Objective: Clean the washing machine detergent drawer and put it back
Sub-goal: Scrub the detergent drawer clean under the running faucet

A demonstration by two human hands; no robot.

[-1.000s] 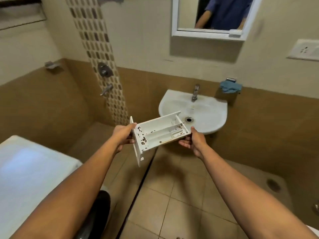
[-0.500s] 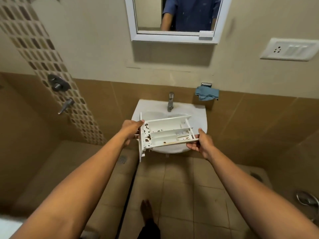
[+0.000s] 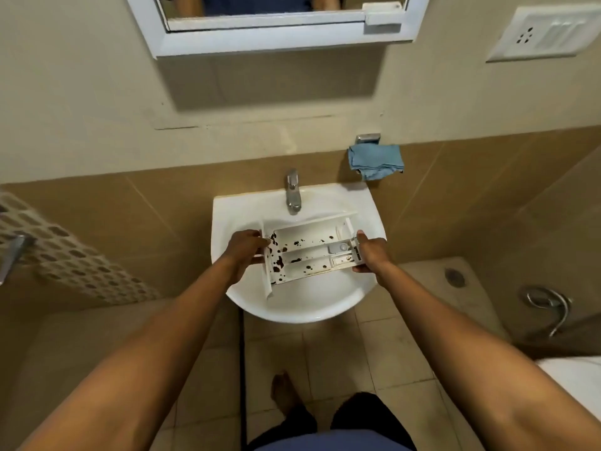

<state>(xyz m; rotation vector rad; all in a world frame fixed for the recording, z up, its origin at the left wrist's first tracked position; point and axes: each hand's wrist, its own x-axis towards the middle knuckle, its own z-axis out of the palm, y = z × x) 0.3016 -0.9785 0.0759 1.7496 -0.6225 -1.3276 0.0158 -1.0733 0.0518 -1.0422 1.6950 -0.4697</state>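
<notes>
I grip the detergent drawer at each end with my left hand and right hand over the sink, brown stains uncleaned, tap dry, refitting ahead.

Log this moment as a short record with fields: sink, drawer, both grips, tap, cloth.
sink: white wall basin
drawer: white, open side up, dark brown spots in its compartments, held over the sink
left grip: hand holds the drawer's front-panel end
right grip: hand holds the opposite end
tap: behind the drawer, no water seen running
cloth: blue, hanging on the wall to the right of the tap
</notes>
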